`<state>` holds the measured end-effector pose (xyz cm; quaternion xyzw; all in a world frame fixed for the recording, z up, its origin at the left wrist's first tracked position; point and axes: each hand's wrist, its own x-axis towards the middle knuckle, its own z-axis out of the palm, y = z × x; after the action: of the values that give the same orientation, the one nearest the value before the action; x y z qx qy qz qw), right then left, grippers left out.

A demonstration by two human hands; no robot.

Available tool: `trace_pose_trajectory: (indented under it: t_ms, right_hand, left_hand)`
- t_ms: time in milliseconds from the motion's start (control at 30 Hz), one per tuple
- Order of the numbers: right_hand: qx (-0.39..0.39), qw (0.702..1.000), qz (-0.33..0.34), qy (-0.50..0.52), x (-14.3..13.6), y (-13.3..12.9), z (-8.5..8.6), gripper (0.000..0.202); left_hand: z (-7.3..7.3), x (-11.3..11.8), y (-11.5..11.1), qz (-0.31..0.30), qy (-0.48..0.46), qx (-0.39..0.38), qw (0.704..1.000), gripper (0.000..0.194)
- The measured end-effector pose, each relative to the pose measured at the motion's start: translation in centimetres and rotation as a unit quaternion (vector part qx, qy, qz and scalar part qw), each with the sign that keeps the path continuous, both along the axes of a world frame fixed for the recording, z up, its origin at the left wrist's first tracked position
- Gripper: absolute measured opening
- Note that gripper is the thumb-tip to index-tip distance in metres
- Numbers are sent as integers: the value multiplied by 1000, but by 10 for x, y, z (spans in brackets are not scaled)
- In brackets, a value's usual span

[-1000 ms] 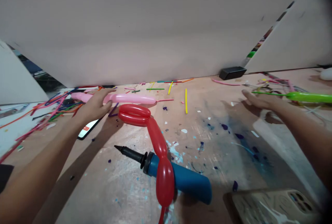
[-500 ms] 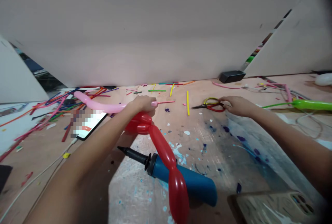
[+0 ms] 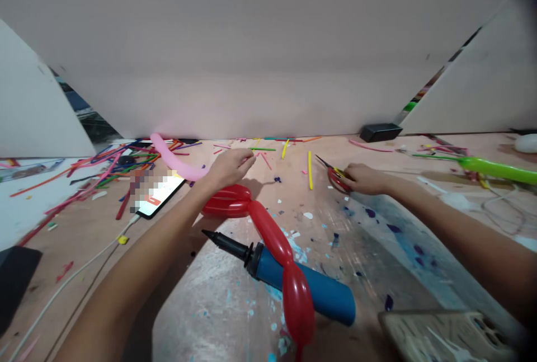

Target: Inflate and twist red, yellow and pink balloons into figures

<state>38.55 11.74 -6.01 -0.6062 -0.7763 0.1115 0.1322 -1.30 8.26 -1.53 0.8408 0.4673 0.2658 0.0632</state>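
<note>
My left hand (image 3: 230, 167) is closed around the pink balloon (image 3: 174, 161), whose long body sticks out to the left. Just below that hand lies a twisted red balloon (image 3: 271, 231), its lower part crossing over a blue hand pump (image 3: 327, 293) with a black nozzle. On the right, my right hand (image 3: 361, 178) grips the scissors (image 3: 338, 178) by their red and yellow handles, the dark blades pointing up and left. A yellow balloon strip (image 3: 310, 170) lies between my hands.
A phone (image 3: 161, 197) with a cable lies left, near a heap of loose balloons (image 3: 113, 167). Further right are a black box (image 3: 381, 132) and a green balloon (image 3: 499, 169). Another phone (image 3: 444, 331) is at the front right. White panels stand behind.
My right hand has closed round the scissors' handles and turned them, so the blades point more upward. The pink balloon now slants more steeply, and the view has shifted slightly.
</note>
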Motion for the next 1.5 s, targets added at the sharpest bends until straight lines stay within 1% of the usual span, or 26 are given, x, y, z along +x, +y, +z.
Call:
trace_pose_trajectory:
  t_ms: [33, 100, 167, 233, 267, 300, 333, 367, 433, 467, 533, 600, 633, 733, 867, 1067, 1267, 1400, 1500]
  right_hand:
    - [-20, 999, 19, 26, -7, -5, 0, 28]
    - [-77, 986, 59, 136, -25, -17, 2, 28]
    - [-111, 945, 77, 299, -49, -30, 9, 27]
    - [-106, 893, 99, 427, -78, -43, 20, 25]
    - [-103, 877, 108, 457, -93, -48, 25, 28]
    - [-104, 871, 119, 464, -107, -54, 31, 29]
    - [-116, 869, 135, 462, -121, -59, 36, 27]
    - [-129, 874, 143, 445, -133, -63, 41, 25]
    - [-152, 904, 146, 373, -151, -71, 46, 18]
    - [-146, 920, 145, 333, -158, -74, 47, 19]
    - [-96, 949, 148, 261, -165, -79, 47, 25]
    - [-27, 964, 155, 213, -167, -83, 44, 26]
    - [-5, 968, 160, 193, -167, -85, 42, 26]
    - [6, 972, 175, 154, -169, -89, 39, 28]
    - [19, 973, 188, 134, -173, -92, 40, 28]
    - [33, 978, 169, 116, -173, -91, 41, 29]
    - [4, 975, 177, 135, -170, -91, 41, 23]
    - [3, 973, 180, 141, -170, -90, 36, 22]
    - [-13, 972, 176, 153, -170, -89, 33, 20]
  left_hand:
    - [3, 0, -3, -6, -53, -13, 999, 30]
    - [7, 1, -8, -23, -145, -48, 988, 29]
    - [9, 1, -11, -42, -211, -68, 974, 27]
    - [8, 2, -12, -50, -256, -59, 964, 25]
    - [8, 2, -12, -49, -275, -51, 959, 24]
    - [7, 1, -13, -47, -293, -43, 954, 23]
    - [6, 1, -13, -47, -310, -41, 949, 23]
    - [6, 0, -13, -49, -329, -45, 942, 22]
    - [5, -2, -14, -57, -359, -58, 930, 20]
    - [6, -3, -15, -60, -370, -65, 925, 20]
    - [6, -5, -16, -58, -388, -75, 917, 18]
    - [7, -7, -17, -51, -402, -81, 911, 20]
    - [7, -7, -18, -49, -408, -85, 908, 21]
    - [6, -6, -19, -59, -413, -96, 904, 22]
    - [5, -3, -20, -72, -415, -104, 901, 22]
    - [2, -2, -20, -84, -401, -108, 906, 24]
    - [2, -1, -21, -65, -394, -108, 910, 25]
    - [1, -1, -20, -76, -396, -97, 910, 25]
    - [0, -2, -19, -80, -406, -95, 906, 23]
